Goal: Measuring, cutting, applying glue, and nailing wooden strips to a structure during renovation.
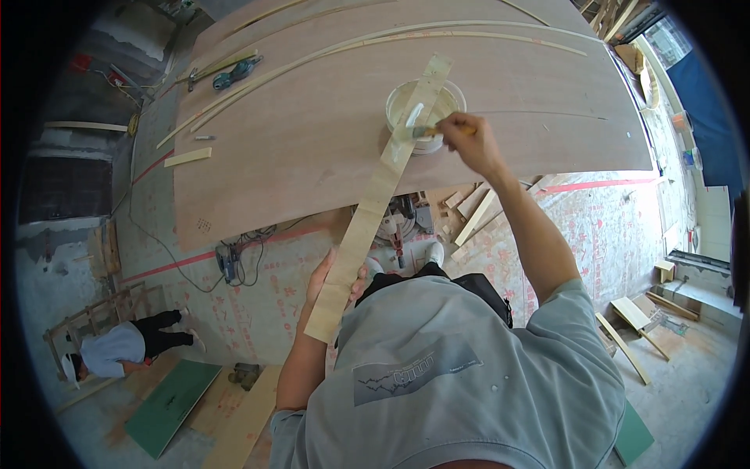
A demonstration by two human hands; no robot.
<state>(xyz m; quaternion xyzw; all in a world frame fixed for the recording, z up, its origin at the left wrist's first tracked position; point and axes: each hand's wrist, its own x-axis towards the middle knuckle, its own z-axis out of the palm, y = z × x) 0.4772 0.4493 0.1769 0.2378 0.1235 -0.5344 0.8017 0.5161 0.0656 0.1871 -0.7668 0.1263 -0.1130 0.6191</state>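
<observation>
A long pale wooden strip point(367, 227) slants away from me, its far end lying across the top of a white bucket point(461, 105). My left hand point(324, 275) grips the strip near its lower end, fingers wrapped round both edges from beneath. In my right hand point(469, 142) is a brush point(426, 132) with an orange-yellow handle, closed in the fingers. Its bristles touch the strip's upper face, beside a smear of white glue-like paste point(415, 115). The bucket stands on a broad plywood sheet, partly hidden by the strip.
The plywood sheet point(297, 141) carries long thin strips point(351, 48), a teal power tool point(234, 73) and a short offcut point(187, 157). Beneath its near edge sit a saw-like machine point(402, 227) and offcuts point(476, 215). A corded tool point(228, 262) lies left. Another person point(117, 348) is at lower left.
</observation>
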